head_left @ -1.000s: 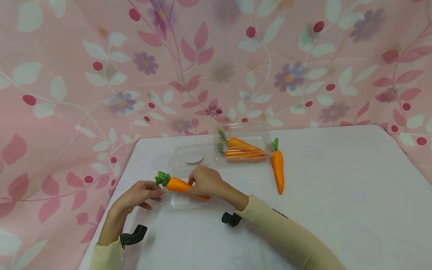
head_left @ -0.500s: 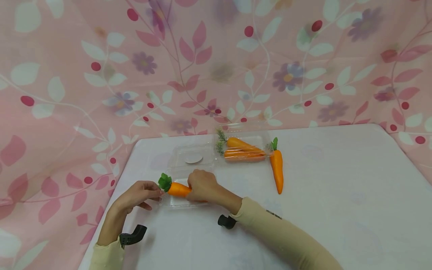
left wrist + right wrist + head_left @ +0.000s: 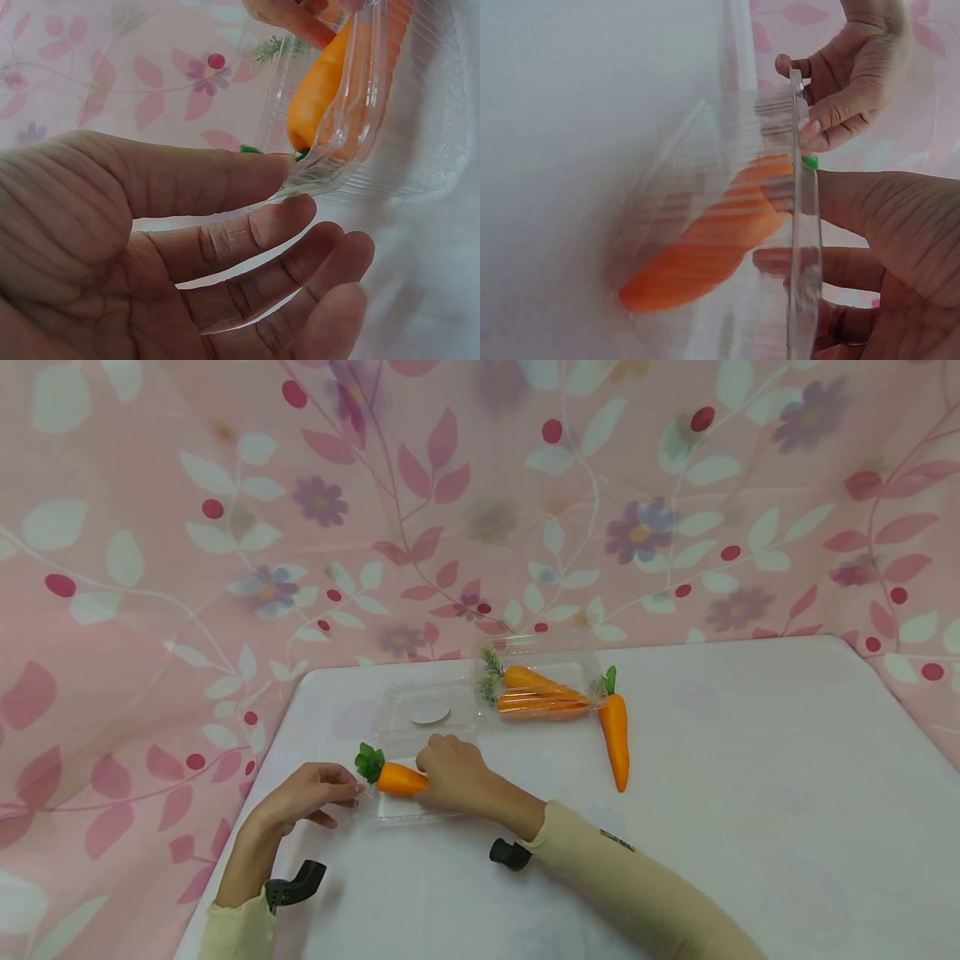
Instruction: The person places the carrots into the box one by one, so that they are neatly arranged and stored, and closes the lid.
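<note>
A clear plastic clamshell box point(image 3: 412, 818) lies with its lid point(image 3: 393, 710) folded back, a white oval label point(image 3: 431, 714) on the lid. My left hand point(image 3: 311, 793) pinches the box's left rim between thumb and index finger. Inside the box lies an orange carrot point(image 3: 401, 781), its green leafy top at the left end. My right hand point(image 3: 453, 777) holds the carrot near its middle, covering the thin end in the head view. Through the clear wall, the right wrist view shows the carrot's tip point(image 3: 641, 292) low in the box, with thumb and fingers about its thicker part.
Behind, a second clear box point(image 3: 540, 647) contains carrots point(image 3: 543, 681) with feathery green tops. Beside it on the white-covered table point(image 3: 750, 793) lies a loose carrot point(image 3: 617, 739). A pink floral cloth point(image 3: 480, 527) hangs along the back.
The right hand has lowered the carrot into the box, its leafy end shifting slightly right and its tip going down. The left hand has kept its place at the rim.
</note>
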{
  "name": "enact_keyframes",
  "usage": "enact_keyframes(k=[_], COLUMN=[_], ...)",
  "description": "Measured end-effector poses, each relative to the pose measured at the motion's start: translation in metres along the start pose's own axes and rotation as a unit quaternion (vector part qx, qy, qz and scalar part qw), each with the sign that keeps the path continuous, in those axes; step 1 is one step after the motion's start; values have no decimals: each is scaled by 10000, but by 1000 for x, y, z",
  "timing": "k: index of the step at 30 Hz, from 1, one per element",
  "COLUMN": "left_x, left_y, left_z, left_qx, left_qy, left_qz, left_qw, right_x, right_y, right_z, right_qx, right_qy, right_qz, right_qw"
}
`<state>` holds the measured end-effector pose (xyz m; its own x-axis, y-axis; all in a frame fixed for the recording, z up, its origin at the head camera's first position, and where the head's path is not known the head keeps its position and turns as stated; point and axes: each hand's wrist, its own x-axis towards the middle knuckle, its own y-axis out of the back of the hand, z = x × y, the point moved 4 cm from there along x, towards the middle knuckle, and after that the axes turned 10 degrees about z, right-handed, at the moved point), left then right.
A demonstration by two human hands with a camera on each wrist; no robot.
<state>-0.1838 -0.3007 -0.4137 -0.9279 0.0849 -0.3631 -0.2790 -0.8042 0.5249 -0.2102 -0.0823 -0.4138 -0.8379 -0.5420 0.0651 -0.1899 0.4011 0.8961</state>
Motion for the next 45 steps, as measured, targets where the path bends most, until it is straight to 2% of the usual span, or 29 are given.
enact_keyframes(k=[10, 14, 19, 23, 31, 45], left_x=[2, 3, 3, 3, 3, 2], left_y=[2, 1, 1, 2, 1, 1], left_z=[-6, -6, -5, -6, -5, -3], left_qx=[-34, 8, 59, 107, 92, 34], left_qy=[-21, -56, -23, 23, 42, -29], left_qz=[-9, -23, 26, 92, 89, 49], left_qw=[10000, 10000, 10000, 9999, 9999, 10000], right_x=[-11, -20, -33, -42, -62, -89], right_y=[31, 47, 69, 82, 100, 115], right_z=[30, 50, 73, 88, 119, 157], right_qx=[619, 778, 906, 985, 891, 700], right_qy=[69, -68, -468, -369, -431, -848], right_qz=[361, 545, 670, 911, 1356, 1571], right_qw=[9974, 9955, 9925, 9903, 9858, 9814])
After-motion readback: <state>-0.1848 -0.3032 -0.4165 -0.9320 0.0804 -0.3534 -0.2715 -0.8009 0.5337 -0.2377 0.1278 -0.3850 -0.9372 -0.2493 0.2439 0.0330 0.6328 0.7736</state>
